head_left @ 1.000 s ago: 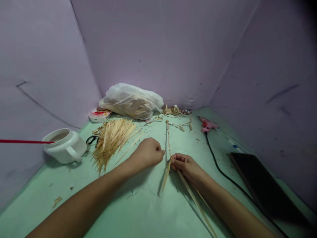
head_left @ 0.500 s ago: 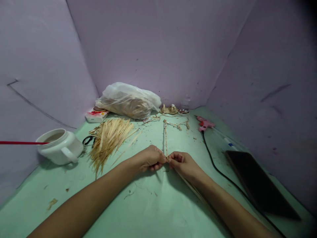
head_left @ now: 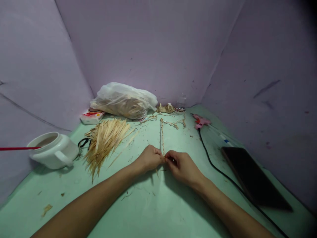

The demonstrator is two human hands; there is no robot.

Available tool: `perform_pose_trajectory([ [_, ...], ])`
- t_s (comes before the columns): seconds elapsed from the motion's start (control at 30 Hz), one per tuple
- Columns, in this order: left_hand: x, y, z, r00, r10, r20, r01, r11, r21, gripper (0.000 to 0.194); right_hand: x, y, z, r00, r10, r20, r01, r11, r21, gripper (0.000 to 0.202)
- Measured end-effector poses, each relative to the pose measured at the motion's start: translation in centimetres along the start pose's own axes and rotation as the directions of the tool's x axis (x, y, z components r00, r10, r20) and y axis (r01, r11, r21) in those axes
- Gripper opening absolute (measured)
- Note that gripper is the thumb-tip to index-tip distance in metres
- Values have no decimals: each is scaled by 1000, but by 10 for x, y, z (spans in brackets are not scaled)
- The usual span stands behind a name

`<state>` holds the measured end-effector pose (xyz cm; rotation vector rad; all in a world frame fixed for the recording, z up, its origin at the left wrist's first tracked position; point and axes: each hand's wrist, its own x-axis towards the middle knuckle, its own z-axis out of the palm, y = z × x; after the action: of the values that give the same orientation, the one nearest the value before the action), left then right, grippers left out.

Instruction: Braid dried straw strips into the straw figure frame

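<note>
A thin braided straw cord [head_left: 162, 137] runs from the back of the green table down to my hands, near the middle. My left hand [head_left: 151, 158] is closed around the cord's near end. Against its fingertips, my right hand [head_left: 178, 164] pinches the same end with thumb and forefinger. A short strand pokes out below my left hand. Left of the hands lies a spread pile of pale dry straw strips [head_left: 109, 137]. Smaller braided pieces [head_left: 174, 125] lie beside the cord's far end.
On the left are a white pot [head_left: 53, 150] with a red stick and black scissors [head_left: 84, 142]. A plastic bag [head_left: 126, 100] and a tissue pack [head_left: 92, 117] sit behind. A pink glue gun [head_left: 201, 121], its black cable and a dark tablet [head_left: 255, 178] lie right.
The long strip that ran under my right forearm no longer shows there, and a short strand now sticks out below my left hand. The whole view has shifted slightly.
</note>
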<state>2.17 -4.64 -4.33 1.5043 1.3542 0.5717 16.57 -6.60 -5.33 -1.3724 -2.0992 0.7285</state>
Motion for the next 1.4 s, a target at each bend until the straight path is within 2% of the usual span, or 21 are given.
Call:
perform_pose_trajectory([
  [0.1,0,-3,6,999,9,-34,-9,1000,-23,12,-1,-4,-4,999,16,-36,-20,992,-123,17],
  [0.2,-1,-3,11,998,-1,-66,-4,998,-66,12,-3,-11,-8,987,154,-45,-160,964,-212,18],
  [0.3,-4,3,13,993,-88,-73,74,983,-169,9,-6,-21,-12,969,247,-22,-245,938,-246,19],
  [0.4,-9,11,13,979,-197,-46,176,941,-290,10,-12,-28,-12,978,209,-23,-206,929,-308,19],
  [0.47,-11,14,11,971,-239,15,228,907,-354,11,-16,-30,-9,988,152,-33,-153,913,-379,19],
  [0.57,-13,14,7,968,-222,115,249,885,-393,10,-22,-30,0,997,69,-36,-77,889,-451,20],
  [0.63,-12,12,5,970,-207,127,240,893,-380,8,-24,-31,4,999,28,-22,-35,892,-451,21],
  [0.7,-11,10,4,972,-209,108,234,904,-357,6,-25,-33,2,1000,-4,26,14,916,-402,19],
  [0.77,-10,10,4,974,-205,96,225,913,-341,4,-23,-34,-7,992,13,123,21,961,-274,16],
  [0.83,-10,9,3,977,-183,112,210,922,-326,5,-17,-31,-23,973,93,211,-83,995,-60,24],
  [0.87,-10,9,2,978,-172,122,202,927,-317,6,-14,-29,-32,967,146,207,-164,984,74,29],
  [0.9,-10,8,0,978,-163,131,197,931,-306,8,-10,-25,-40,968,219,126,-241,948,208,31],
  [0.97,-10,7,-2,977,-157,147,194,940,-282,11,-2,-18,-49,921,390,-25,-342,835,432,26],
  [1.03,-9,5,-4,975,-153,160,191,946,-262,12,3,-13,-47,886,463,35,-401,725,560,20],
  [1.1,-9,2,-6,975,-137,177,180,951,-252,13,6,-12,-36,882,440,170,-448,671,591,19],
  [1.2,-8,-1,-7,975,-104,198,156,951,-269,15,6,-12,-17,898,333,288,-440,705,556,17],
  [1.3,-8,-3,-5,976,-88,202,141,954,-266,17,3,-12,-7,908,312,281,-416,756,505,17],
  [1.4,-9,-3,-2,984,-78,163,114,968,-222,14,0,-10,-5,916,340,213,-400,818,413,14],
])
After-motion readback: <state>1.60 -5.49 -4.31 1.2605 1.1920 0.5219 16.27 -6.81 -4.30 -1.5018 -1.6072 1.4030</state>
